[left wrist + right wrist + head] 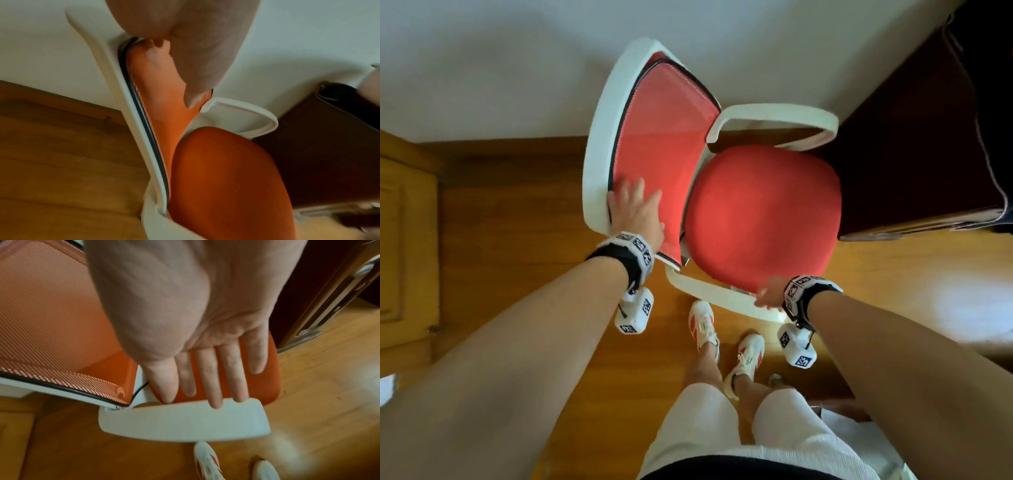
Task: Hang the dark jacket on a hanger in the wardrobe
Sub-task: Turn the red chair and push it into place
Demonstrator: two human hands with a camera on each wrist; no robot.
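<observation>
Both hands were on the chair (763, 212), fingers straight: the left hand (635, 214) at the backrest's edge, the right hand (768, 295) over the near armrest (185, 420). No jacket showed.

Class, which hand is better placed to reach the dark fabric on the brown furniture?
Probably right: the right hand lies open nearer the dark fabric; the left hand rests on the chair backrest.

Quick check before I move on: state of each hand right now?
Left hand: open, fingers spread on the chair backrest, holding nothing.
Right hand: open, straight fingers reaching over the near armrest, holding nothing.
</observation>
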